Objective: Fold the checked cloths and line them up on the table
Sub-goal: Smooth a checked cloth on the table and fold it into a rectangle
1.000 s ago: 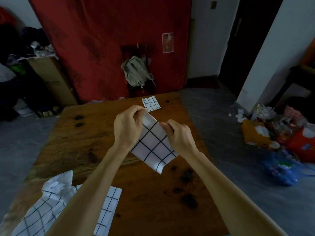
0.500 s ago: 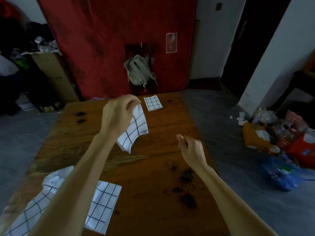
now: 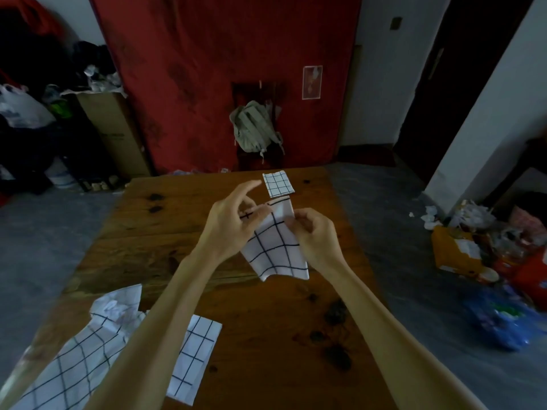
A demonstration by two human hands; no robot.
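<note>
In front of you the wooden table (image 3: 183, 250) fills most of the view, its dark knots and stains scattered over the boards, and behind its far edge a red hanging (image 3: 225, 69) covers the wall, with a pale backpack (image 3: 254, 128) slumped on a chair against it. At the near left corner of the table lies your pile of loose checked cloths (image 3: 88, 356), crumpled and overlapping, partly hidden under your left forearm. Above the middle of the table you hold the half-folded checked cloth (image 3: 275, 250) up off the wood, its lower edge hanging free. Your left hand (image 3: 231, 223) pinches its upper left part between thumb and fingers, the forefinger stretched out loose above it. Your right hand (image 3: 316, 235) grips the cloth's upper right edge with its fingers curled round the fabric. Near the far edge of the table, just beyond your hands, one small folded checked cloth (image 3: 278, 184) lies flat on the wood, apart from the one you hold.
</note>
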